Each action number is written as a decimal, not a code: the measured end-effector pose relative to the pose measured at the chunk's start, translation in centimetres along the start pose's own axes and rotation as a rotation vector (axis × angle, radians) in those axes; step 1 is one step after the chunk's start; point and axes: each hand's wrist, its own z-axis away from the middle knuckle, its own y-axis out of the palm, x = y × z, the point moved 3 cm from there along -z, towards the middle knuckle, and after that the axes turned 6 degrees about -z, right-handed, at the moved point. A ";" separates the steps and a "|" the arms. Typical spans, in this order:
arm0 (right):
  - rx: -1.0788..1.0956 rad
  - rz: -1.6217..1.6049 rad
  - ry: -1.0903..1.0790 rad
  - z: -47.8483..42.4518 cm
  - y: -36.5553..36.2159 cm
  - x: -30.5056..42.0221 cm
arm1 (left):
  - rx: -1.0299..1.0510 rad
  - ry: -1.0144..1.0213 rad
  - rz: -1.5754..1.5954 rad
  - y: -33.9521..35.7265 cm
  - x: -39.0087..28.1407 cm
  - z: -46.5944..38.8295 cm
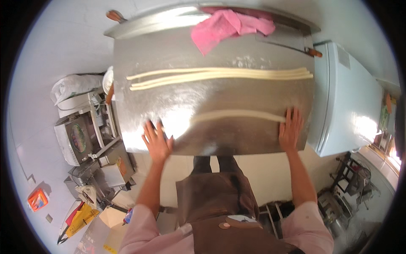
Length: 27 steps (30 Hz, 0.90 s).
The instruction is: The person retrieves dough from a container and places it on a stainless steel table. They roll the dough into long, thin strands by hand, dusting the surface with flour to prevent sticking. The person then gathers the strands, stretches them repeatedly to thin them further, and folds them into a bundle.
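One rope of pale dough lies across the near half of a metal-topped table, slightly blurred. My right hand lies flat over its right end, fingers slightly apart. At the left, my left hand is palm down with spread fingers, near the table's front edge. Bright glare washes out the rope beside that hand, so its left end and any contact there are hard to make out. Farther back, several long dough strands run side by side across the table, close together at the right and fanning slightly at the left.
A pink cloth lies at the table's back edge. Right of it is a large blade with a wooden handle. A white appliance borders the table's right side. Metal machinery stands left, and a cardboard box sits lower left.
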 end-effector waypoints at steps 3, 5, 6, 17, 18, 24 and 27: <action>0.034 0.089 0.009 0.8 0.5 -2.1 | 0.038 0.056 -0.027 -0.4 1.4 -1.4; -0.145 0.045 -0.053 -6.9 -0.5 -4.1 | -0.073 0.112 -0.043 -1.5 2.0 -8.6; -0.234 0.037 -0.087 -12.0 -1.9 -3.9 | -0.132 0.061 -0.041 -1.9 2.7 -13.1; -0.080 -0.281 -0.345 -2.4 -0.5 9.4 | 0.058 0.009 0.072 -1.8 -1.0 -3.7; -0.007 -0.418 -0.446 -1.8 -0.6 15.0 | 0.023 0.004 0.063 -2.1 -1.2 -4.9; 0.164 -0.378 -0.678 -3.5 2.4 37.2 | -0.185 -0.026 0.050 -3.2 -1.7 -14.6; 0.124 -0.238 -0.692 -1.2 4.5 34.0 | -0.097 0.089 0.097 -0.7 -1.1 -7.2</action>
